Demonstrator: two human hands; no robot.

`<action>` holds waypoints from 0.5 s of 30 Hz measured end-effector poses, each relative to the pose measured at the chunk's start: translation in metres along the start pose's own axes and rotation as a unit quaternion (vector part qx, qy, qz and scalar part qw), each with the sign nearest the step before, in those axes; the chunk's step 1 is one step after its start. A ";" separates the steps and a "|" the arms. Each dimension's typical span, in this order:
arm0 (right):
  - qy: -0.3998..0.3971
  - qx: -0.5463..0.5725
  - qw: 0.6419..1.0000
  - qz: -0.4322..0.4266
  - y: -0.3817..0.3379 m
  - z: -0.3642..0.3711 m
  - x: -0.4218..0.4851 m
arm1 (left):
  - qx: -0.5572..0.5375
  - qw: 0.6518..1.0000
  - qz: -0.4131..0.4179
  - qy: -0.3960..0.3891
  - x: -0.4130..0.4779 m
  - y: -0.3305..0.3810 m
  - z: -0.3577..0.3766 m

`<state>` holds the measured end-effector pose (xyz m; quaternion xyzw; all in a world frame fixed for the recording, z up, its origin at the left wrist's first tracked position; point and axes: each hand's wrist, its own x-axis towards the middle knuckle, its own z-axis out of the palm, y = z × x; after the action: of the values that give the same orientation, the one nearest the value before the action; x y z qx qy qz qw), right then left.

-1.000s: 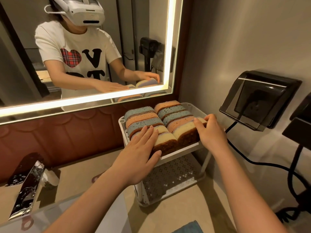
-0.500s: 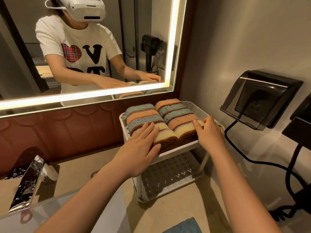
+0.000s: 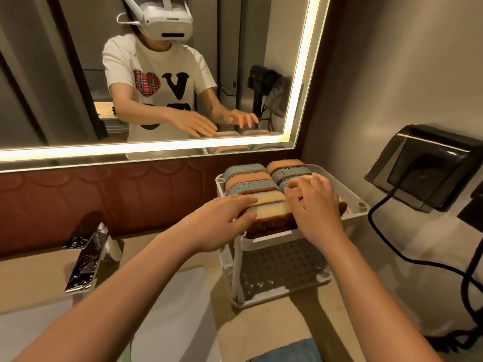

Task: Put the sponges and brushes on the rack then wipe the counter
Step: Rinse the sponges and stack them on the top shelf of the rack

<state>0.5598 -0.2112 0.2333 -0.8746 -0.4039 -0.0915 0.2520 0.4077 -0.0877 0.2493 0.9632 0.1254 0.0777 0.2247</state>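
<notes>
A blue cloth (image 3: 292, 352) lies on the counter (image 3: 264, 325) at the bottom edge, nearest of all, below the right forearm. Left of it sits a white basin (image 3: 172, 317), with a chrome tap (image 3: 85, 259) farther left. Both forearms reach forward to the white two-tier rack (image 3: 355, 212). The left hand (image 3: 219, 226) lies flat, its fingers (image 3: 240, 201) spread and released, tips resting on the near cream sponges (image 3: 269, 205) of the left row. The right hand (image 3: 316, 207) presses palm-down on the right row, fingers unclenched, grasping nothing. Beyond the fingers the remaining blue and orange sponges stand on edge in two packed rows filling the top tier. The perforated lower tier, beneath the hands, holds nothing visible. Right of the right hand, a black socket cover (image 3: 423, 165) with a cord is on the wall. Farthest, a lit mirror (image 3: 78, 74) reflects the person.
</notes>
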 end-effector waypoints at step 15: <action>-0.152 0.059 0.958 -0.236 -0.161 0.098 -0.129 | -0.015 0.980 -0.197 -0.032 -0.198 -0.102 -0.024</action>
<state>0.3495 -0.1581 0.1617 -0.7414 -0.6372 0.0095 0.2102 0.1922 -0.0445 0.2057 0.9180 0.3045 0.0026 0.2540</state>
